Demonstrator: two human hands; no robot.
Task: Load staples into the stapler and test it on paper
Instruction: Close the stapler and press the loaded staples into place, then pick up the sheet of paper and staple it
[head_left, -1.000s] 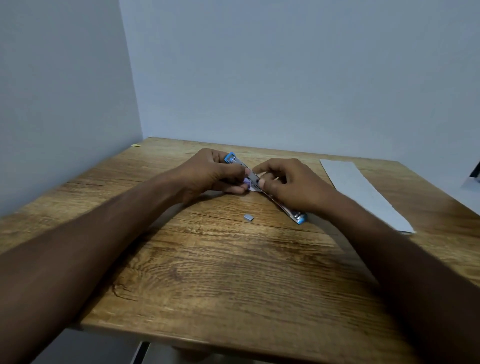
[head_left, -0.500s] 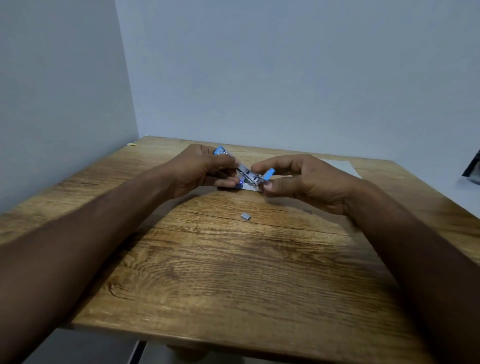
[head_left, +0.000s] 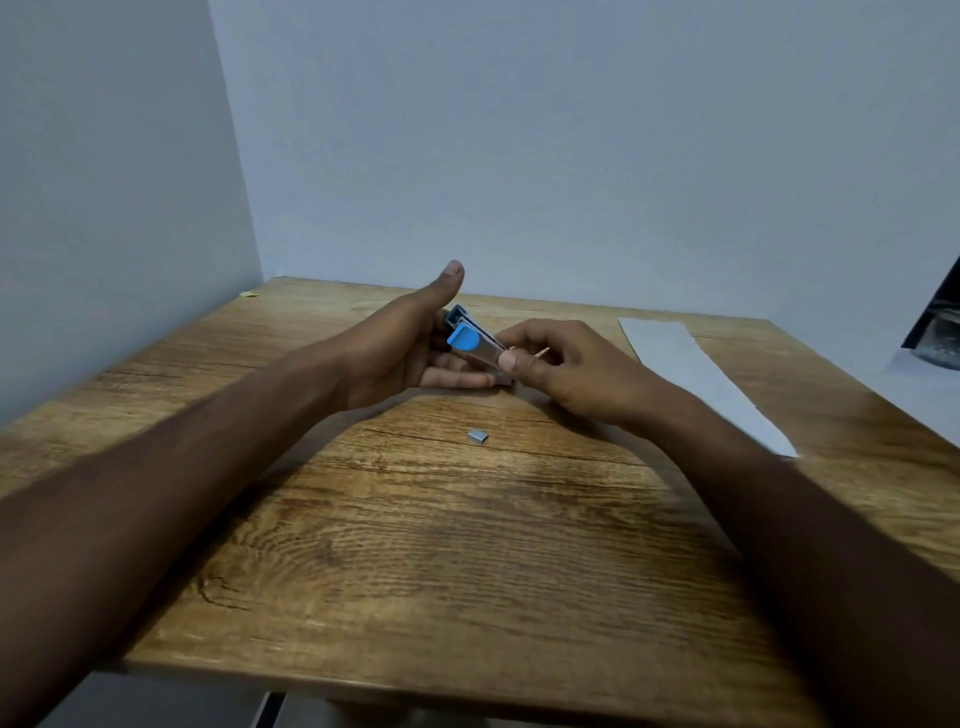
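Note:
A small metal stapler (head_left: 475, 345) with blue plastic ends lies across the fingers of my left hand (head_left: 400, 348), whose thumb sticks up clear of it. My right hand (head_left: 550, 364) pinches the stapler's near end between thumb and fingers. The stapler's top arm with its blue tip stands slightly lifted from the body. A short strip of staples (head_left: 478, 436) rests on the wooden table (head_left: 415, 545) just in front of both hands. A white sheet of paper (head_left: 696, 374) lies to the right of my right hand.
The table stands in a corner between a left wall and a back wall. A dark object (head_left: 940, 322) shows at the right edge beyond the table. A tiny yellow scrap (head_left: 248, 294) lies at the far left corner.
The stapler's arm, spread wide a second ago, has folded back toward the body. My left thumb has lifted off the stapler, and my right hand has shifted to its near end.

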